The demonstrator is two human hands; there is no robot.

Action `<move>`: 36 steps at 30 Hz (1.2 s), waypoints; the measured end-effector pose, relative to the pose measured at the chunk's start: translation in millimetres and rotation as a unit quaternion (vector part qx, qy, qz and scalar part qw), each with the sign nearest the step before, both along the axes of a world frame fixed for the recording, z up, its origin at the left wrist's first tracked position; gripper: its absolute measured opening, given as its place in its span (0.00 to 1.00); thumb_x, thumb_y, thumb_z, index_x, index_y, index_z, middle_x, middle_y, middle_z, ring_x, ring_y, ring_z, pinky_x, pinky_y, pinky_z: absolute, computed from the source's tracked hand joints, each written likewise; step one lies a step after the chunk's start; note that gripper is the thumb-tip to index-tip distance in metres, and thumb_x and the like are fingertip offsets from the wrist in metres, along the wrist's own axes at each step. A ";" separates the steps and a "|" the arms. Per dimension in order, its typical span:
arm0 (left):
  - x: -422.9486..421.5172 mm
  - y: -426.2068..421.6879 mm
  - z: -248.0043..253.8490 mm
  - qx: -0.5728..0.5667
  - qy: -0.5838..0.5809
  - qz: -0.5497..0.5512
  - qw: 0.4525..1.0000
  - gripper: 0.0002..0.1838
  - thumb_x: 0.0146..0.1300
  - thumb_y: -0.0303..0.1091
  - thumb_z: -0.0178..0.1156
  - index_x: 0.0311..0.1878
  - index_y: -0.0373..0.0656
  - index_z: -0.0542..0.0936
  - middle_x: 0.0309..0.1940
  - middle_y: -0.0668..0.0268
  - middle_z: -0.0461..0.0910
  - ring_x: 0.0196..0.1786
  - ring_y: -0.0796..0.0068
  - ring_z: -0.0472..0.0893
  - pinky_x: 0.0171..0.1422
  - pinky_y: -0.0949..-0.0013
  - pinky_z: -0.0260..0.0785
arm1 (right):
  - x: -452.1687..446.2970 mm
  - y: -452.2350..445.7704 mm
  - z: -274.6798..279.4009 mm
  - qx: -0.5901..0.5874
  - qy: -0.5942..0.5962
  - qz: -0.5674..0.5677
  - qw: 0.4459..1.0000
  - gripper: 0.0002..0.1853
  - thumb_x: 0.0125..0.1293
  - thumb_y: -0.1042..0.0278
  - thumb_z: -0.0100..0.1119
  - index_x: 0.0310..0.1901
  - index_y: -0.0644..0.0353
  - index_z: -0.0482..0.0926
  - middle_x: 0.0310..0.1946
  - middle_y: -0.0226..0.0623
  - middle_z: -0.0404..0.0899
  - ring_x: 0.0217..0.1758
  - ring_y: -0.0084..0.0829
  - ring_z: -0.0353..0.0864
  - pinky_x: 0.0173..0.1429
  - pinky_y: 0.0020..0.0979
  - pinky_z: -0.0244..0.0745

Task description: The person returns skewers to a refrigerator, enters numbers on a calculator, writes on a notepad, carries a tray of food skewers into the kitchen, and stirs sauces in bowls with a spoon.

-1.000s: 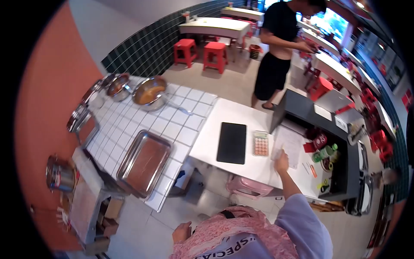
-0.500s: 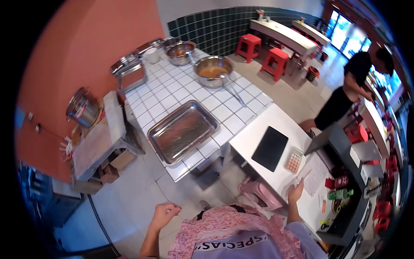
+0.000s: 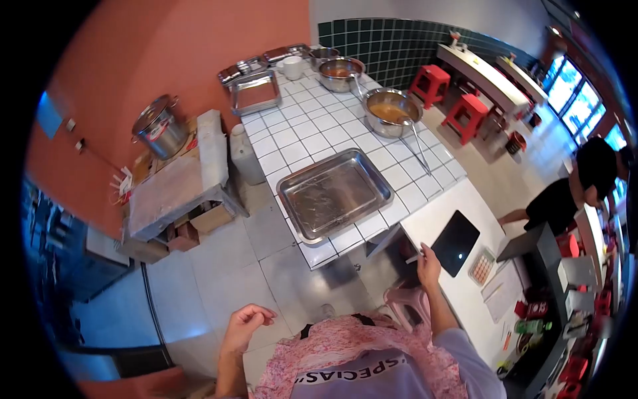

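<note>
My left hand [image 3: 247,326] hangs over the floor to the left of my pink apron [image 3: 345,346]. Its fingers are loosely bent and apart, with nothing seen in them. At the edge of the white counter [image 3: 425,226], my right hand [image 3: 429,267] has its fingers partly stretched out; I see no object in it, though some fingers are hidden. The black tablet [image 3: 456,243] lies just right of that hand. Ahead, an empty metal tray [image 3: 335,193] rests on the white tiled table [image 3: 312,141].
Steel bowls of orange-brown liquid, including one bowl [image 3: 392,113] with a ladle [image 3: 417,149], stand farther back. A calculator [image 3: 482,266] lies on the counter, above a pink stool [image 3: 407,304]. At left is a steel pot [image 3: 161,128]. Another person [image 3: 571,193] leans at the right.
The view has swung right to left, so the tray and table sit farther right. My right hand has moved from beside the paper to the counter edge near the tablet. My left hand remains low.
</note>
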State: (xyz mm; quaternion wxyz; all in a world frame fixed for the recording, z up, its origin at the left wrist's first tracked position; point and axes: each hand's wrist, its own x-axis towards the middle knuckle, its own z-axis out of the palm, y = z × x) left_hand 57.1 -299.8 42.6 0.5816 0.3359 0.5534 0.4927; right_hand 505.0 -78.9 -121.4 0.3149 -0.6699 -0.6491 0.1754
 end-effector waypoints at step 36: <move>18.0 100.4 -123.4 -0.179 -0.175 0.246 0.936 0.15 0.64 0.39 0.56 0.45 0.36 0.74 0.40 0.53 0.79 0.38 0.65 0.79 0.47 0.60 0.74 | 2.8 380.7 12.0 0.081 -0.209 -0.052 0.973 0.07 0.63 0.68 0.46 0.40 0.57 0.73 0.34 0.41 0.77 0.37 0.43 0.78 0.38 0.44 0.73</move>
